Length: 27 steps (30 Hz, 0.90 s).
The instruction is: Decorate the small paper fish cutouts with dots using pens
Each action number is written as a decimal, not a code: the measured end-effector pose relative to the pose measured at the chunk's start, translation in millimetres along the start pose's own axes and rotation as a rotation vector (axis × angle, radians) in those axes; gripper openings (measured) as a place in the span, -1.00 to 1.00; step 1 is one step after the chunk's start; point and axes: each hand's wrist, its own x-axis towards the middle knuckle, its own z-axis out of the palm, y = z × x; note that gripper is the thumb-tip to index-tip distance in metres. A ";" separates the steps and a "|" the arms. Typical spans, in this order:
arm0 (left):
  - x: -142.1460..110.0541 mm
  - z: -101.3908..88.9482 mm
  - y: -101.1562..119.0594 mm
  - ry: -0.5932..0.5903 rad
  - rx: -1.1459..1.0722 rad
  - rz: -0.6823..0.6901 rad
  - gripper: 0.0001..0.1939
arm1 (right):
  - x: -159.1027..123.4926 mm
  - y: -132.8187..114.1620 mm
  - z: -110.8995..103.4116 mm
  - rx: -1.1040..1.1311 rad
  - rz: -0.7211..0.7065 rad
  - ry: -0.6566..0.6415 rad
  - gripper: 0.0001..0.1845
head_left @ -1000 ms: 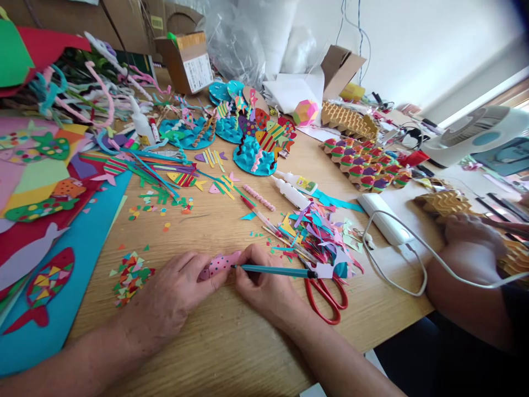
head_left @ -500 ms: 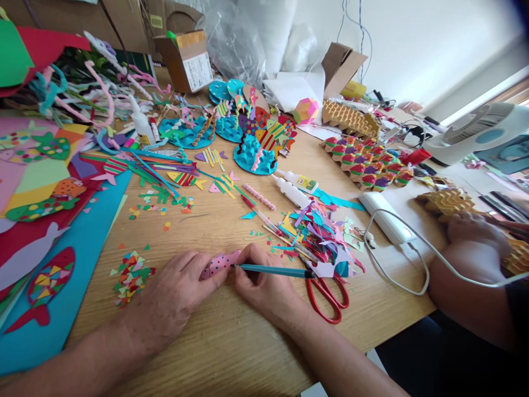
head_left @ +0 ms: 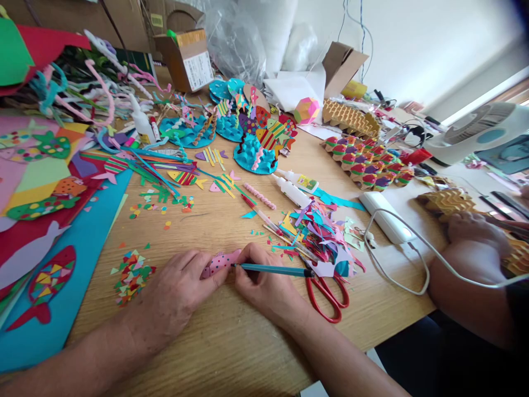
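Note:
Between my hands is a pink paper fish (head_left: 219, 263) with dark dots on it. My left hand (head_left: 184, 278) grips its left end between thumb and fingers, hiding that part. In my right hand (head_left: 264, 281) is a blue felt-tip pen (head_left: 275, 269), pinched close to its tip, which meets the fish's right end. The pen's dark rear end points right, over the red-handled scissors (head_left: 326, 298). A heap of coloured paper scraps (head_left: 326, 234) lies just beyond the scissors. To the left of my left hand is a pile of tiny paper bits (head_left: 131, 275).
Glue bottles (head_left: 292, 192) lie past the scraps. Blue sea-scene discs (head_left: 255, 154) stand farther back. Blue card (head_left: 88, 237) with paper fish covers the left side. A white power strip (head_left: 386, 218) with its cable and another person's arm (head_left: 471, 270) are at right, near painted egg cartons (head_left: 367, 162).
Hardly anything differs. Both hands keep their hold on the fish and the pen, and the pen tip stays at the fish's right end.

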 end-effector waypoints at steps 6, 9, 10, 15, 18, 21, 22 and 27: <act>1.4 -2.4 1.0 0.019 0.008 0.022 -0.60 | -0.5 1.1 0.5 0.008 0.003 0.014 -0.89; 1.0 -2.3 1.1 0.018 0.025 0.020 -0.60 | -0.4 1.7 0.8 0.011 -0.011 0.003 -0.91; 0.9 -2.5 1.1 0.018 0.025 0.025 -0.60 | -0.3 2.0 1.0 0.013 -0.010 0.001 -0.90; 2.2 -7.2 0.4 0.006 0.005 0.051 -0.61 | -0.3 2.6 1.8 0.008 -0.001 0.021 -0.90; 3.1 -7.7 0.1 -0.008 0.014 0.055 -0.62 | -0.4 2.3 1.8 0.018 -0.013 0.014 -0.91; 2.4 -5.1 -0.1 0.006 0.028 0.027 -0.62 | -0.5 2.3 1.7 0.035 -0.002 0.021 -0.90; 2.2 -4.3 -0.1 0.007 0.032 0.026 -0.62 | -0.6 2.3 1.6 0.036 -0.001 0.025 -0.90; 1.6 -2.3 0.0 0.026 0.036 0.059 -0.63 | -0.7 2.2 1.2 0.027 -0.019 0.016 -0.91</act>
